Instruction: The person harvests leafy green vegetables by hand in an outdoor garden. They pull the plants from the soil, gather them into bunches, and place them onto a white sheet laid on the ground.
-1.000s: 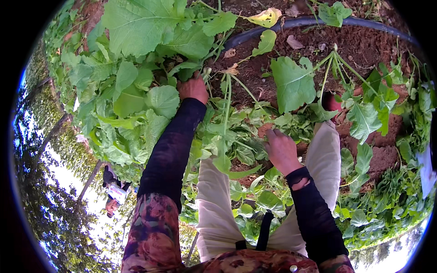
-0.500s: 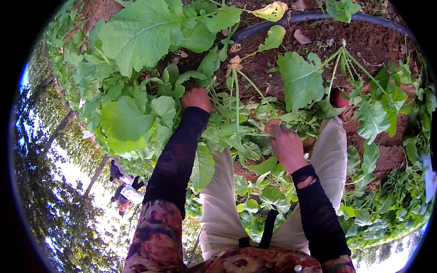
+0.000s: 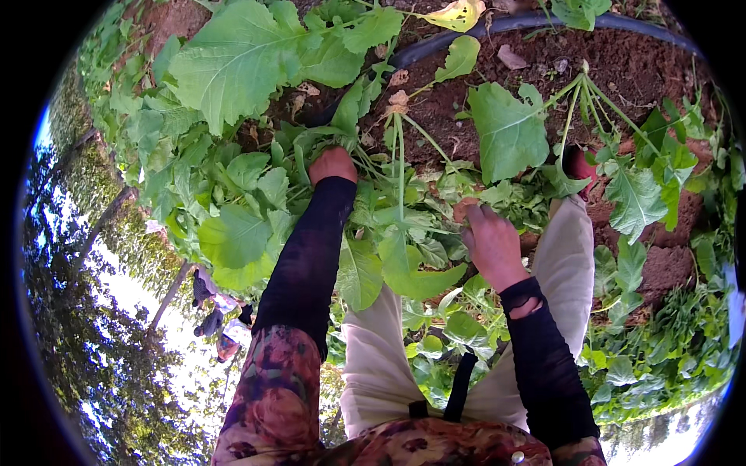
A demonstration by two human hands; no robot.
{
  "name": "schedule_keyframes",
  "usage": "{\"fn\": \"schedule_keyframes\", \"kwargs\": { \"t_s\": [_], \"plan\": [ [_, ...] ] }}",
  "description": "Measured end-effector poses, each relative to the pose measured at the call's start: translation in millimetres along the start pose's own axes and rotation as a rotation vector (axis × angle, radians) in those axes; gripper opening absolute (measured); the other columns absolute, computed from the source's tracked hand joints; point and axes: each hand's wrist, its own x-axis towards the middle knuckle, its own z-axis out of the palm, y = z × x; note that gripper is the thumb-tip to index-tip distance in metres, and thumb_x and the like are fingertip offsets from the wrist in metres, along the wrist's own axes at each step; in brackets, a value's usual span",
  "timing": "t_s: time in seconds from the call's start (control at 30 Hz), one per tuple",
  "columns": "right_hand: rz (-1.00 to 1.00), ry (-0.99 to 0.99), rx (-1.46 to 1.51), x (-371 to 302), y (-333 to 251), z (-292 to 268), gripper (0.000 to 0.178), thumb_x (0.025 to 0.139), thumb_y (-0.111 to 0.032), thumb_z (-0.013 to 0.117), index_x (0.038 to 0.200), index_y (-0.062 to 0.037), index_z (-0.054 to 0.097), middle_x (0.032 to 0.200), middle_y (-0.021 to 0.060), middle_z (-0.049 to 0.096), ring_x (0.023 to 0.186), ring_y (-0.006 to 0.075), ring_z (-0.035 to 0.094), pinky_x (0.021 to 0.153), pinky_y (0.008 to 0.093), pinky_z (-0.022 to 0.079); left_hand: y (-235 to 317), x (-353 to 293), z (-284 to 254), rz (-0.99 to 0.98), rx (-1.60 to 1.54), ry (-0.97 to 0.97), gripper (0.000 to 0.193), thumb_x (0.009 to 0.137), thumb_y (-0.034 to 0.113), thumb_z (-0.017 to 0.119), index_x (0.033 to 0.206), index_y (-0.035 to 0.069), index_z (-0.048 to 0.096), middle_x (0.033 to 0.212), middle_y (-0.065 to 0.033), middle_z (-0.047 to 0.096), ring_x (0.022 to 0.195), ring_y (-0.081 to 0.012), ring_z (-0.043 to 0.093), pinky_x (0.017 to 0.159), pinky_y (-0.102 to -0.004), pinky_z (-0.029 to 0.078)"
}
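Left hand (image 3: 332, 165): extended to about 11 o'clock of frame centre, fist closed among the stalks at the base of a leafy green plant (image 3: 233, 210). It is clenched on the stems; what exactly lies inside the fist is hidden by foliage. Half a second ago the same hand sat at the same plant base with the broad leaves (image 3: 233, 66) hanging lower over it; those leaves now stand higher at 11 o'clock, and the view has tilted slightly. The grip itself is unchanged.

Right hand (image 3: 491, 242): just right of centre, at about 3 o'clock, fingers curled into a bundle of cut or pulled greens (image 3: 435, 225) resting against the person's light trousers (image 3: 571, 264). It is grasping leaves, knuckles up. Compared with a second ago it has shifted little; the bundle stays under it.

Surroundings: bare red-brown soil (image 3: 622, 70) at 1 o'clock, a dark irrigation hose (image 3: 544, 19) curving along 12 to 1 o'clock, a yellowed leaf (image 3: 458, 14) at 12 o'clock, loose long-stemmed leaves (image 3: 509, 132) lying on the soil.

Judgement: the left hand appears settled on the next plant's stems while the right retains the gathered bunch; the harvesting work looks mid-cycle, with the gripped plant not yet free of the ground
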Motion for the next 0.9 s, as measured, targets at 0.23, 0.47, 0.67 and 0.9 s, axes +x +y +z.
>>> {"fn": "schedule_keyframes", "kwargs": {
  "t_s": [0.23,0.47,0.67,0.9],
  "plan": [
    [-0.002,0.035,0.009,2.4,0.5,-6.8,0.016,0.072,-0.009,0.062,0.085,-0.0044,0.054,0.081,0.0138,0.059,0.072,0.0311,0.062,0.065,0.0406,0.05,9.5,-31.2,-7.7,-0.075,-0.044,-0.049,0.021,0.081,0.014,0.052,0.088,0.006,0.069,0.097,-0.0162,0.067,0.089,-0.0314,0.066,0.077,-0.0425,0.052],
    [0.008,-0.07,0.021,-2.2,0.8,6.4,0.017,0.073,-0.011,0.062,0.087,-0.0053,0.056,0.089,0.0136,0.059,0.083,0.0306,0.062,0.068,0.0422,0.049,12.4,-97.5,9.9,-0.157,-0.218,-0.069,0.021,0.076,0.023,0.061,0.087,0.004,0.061,0.089,-0.0182,0.066,0.083,-0.036,0.065,0.073,-0.0448,0.052],
    [0.06,0.053,0.135,-3.9,-2.2,11.8,0.031,0.081,-0.02,0.061,0.107,-0.0055,0.058,0.104,0.0143,0.059,0.1,0.0319,0.056,0.085,0.046,0.043,34.9,-192.7,11.2,-0.056,-0.508,-0.18,0.027,0.073,0.027,0.062,0.077,0.0,0.062,0.078,-0.0238,0.063,0.077,-0.0421,0.062,0.071,-0.0489,0.05],
    [0.156,-0.2,0.642,6.3,5.5,60.1,0.038,0.087,-0.027,0.053,0.119,-0.0071,0.051,0.106,0.0172,0.061,0.101,0.0352,0.058,0.083,0.0453,0.043,22.5,-140.2,7.9,-0.026,-0.656,-0.118,0.029,0.068,0.024,0.066,0.086,0.002,0.063,0.087,-0.0224,0.062,0.081,-0.0398,0.06,0.074,-0.0492,0.048]
  ]
}}
